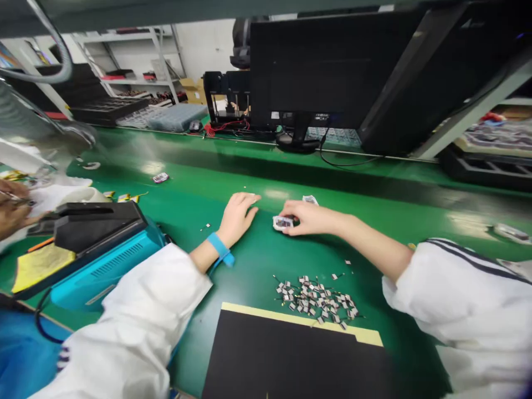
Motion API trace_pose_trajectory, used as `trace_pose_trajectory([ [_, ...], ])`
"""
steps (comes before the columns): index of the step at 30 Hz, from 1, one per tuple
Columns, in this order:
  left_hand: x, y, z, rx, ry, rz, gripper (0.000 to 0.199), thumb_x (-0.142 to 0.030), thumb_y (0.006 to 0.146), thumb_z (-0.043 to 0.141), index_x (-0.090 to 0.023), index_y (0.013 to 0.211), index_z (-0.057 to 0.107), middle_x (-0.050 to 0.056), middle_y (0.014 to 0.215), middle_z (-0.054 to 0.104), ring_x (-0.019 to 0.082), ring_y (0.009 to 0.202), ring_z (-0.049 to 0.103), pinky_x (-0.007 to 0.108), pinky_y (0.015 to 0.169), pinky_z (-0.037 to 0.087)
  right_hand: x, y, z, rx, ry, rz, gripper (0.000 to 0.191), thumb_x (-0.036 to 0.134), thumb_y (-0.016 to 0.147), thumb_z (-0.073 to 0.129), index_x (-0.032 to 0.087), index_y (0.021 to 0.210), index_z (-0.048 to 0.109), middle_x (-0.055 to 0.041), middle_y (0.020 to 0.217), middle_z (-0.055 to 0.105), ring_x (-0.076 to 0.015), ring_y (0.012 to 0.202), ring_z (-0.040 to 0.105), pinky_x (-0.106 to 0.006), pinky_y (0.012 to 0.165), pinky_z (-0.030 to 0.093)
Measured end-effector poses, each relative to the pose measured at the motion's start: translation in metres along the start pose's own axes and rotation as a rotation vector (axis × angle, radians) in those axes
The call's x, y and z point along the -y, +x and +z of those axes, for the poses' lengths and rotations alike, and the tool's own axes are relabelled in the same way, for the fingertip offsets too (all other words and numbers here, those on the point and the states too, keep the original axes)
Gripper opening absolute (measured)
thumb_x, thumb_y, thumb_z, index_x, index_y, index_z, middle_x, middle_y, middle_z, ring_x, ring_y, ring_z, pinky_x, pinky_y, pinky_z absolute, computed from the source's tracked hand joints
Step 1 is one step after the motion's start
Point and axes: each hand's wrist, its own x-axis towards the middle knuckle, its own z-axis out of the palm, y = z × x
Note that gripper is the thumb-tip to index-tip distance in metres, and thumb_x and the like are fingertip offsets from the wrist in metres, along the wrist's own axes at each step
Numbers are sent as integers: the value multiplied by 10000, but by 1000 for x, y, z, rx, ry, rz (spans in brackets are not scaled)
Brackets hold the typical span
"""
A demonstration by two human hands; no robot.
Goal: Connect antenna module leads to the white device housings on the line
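Note:
My right hand grips a small white-framed electronic housing by its right side, at the middle of the green bench. Another pale housing lies just behind that hand, partly hidden by it. To the left, my left hand is held over the bench with its fingers stretched out and nothing in them. A blue wrist strap circles the left wrist. In front of the hands a pile of small silvery parts with short dark leads is spread out, and one similar part lies near my left wrist.
A black sheet with a yellow edge covers the near bench. A blue and black device and yellow sponge stand left, beside another person's hand. A monitor stands at the back. A pink-edged housing lies further left.

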Motion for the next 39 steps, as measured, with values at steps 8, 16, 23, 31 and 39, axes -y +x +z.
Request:
trace_pose_trajectory([
  [8,-56,-90,-10,491,69,459,248,-174,865,359,-188,1011,559,30,824,560,110,746,510,204,696,438,36,-9,41,-106,292,23,480,414,743,530,186,1161,473,-65,959,477,-152,828,509,-293,755,435],
  [16,-56,-85,-4,441,257,552,233,-215,871,351,-133,850,568,36,729,551,141,712,503,251,678,460,32,-1,53,-265,316,89,260,157,832,356,149,971,575,-70,918,507,-140,849,503,-298,800,410],
  [23,-49,-83,-8,414,239,422,188,-196,851,395,-137,766,552,34,732,581,144,694,521,264,660,459,33,-21,41,-62,307,-14,354,290,825,421,227,1172,457,-49,969,508,-135,825,523,-269,728,432],
  [31,-48,-77,-17,406,-77,-2,205,-137,755,507,-196,949,541,-9,807,634,128,739,577,243,669,471,38,-22,40,-176,138,128,508,520,644,587,154,989,514,-81,961,567,-220,875,524,-332,723,424],
  [39,-45,-77,-16,439,-549,-309,266,-115,711,516,-180,969,508,-3,806,587,81,685,590,196,642,516,17,-20,41,5,369,-75,588,341,731,568,255,1266,338,-55,1091,510,-179,938,441,-341,823,395],
])
